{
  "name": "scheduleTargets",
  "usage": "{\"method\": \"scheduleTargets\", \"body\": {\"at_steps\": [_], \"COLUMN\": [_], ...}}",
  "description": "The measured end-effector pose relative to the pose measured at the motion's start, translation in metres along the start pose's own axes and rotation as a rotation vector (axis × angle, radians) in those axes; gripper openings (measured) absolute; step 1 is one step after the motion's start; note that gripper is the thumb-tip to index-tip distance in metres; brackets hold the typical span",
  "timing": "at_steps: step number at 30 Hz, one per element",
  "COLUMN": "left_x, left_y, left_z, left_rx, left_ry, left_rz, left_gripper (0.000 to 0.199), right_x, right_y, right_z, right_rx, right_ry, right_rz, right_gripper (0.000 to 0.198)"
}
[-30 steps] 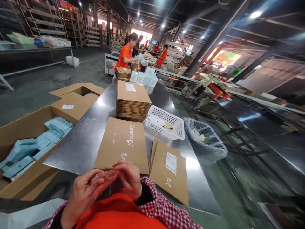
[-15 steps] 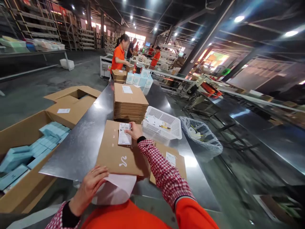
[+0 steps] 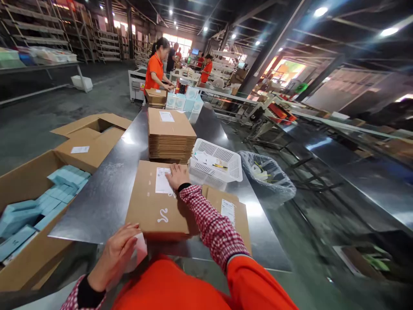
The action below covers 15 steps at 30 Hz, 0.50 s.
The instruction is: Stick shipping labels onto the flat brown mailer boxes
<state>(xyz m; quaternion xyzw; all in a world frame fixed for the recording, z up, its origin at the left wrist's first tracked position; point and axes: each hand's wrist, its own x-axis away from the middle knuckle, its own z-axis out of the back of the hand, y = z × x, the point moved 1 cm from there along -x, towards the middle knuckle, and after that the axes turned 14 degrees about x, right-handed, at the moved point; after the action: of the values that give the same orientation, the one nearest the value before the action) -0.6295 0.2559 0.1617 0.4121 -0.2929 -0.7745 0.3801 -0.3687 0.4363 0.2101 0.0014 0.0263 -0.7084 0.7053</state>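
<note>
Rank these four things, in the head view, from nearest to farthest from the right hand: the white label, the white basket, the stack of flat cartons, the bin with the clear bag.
From the right hand:
1. White label, under its fingertips, just to the left.
2. White basket, to the right.
3. Stack of flat cartons, beyond the hand.
4. Bin with the clear bag, off the table's right edge.

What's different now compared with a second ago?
The right hand carried the white label from near the body out onto the flat carton and now presses it flat. The left hand kept the backing paper, now drawn in closer. The carton stack and white basket stayed put.
</note>
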Motion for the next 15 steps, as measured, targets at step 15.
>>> {"method": "scheduleTargets", "body": {"at_steps": [15], "left_x": [0.017], "left_y": [0.027], "left_z": [-0.005], "left_rx": [-0.228], "left_ry": [0.069], "left_rz": [-0.141], "left_gripper": [0.033], "right_x": [0.129], "right_y": [0.142], "right_z": [-0.025], "right_rx": [-1.238], "right_ry": [-0.08], "right_rz": [-0.432], "right_gripper": [0.038]}}
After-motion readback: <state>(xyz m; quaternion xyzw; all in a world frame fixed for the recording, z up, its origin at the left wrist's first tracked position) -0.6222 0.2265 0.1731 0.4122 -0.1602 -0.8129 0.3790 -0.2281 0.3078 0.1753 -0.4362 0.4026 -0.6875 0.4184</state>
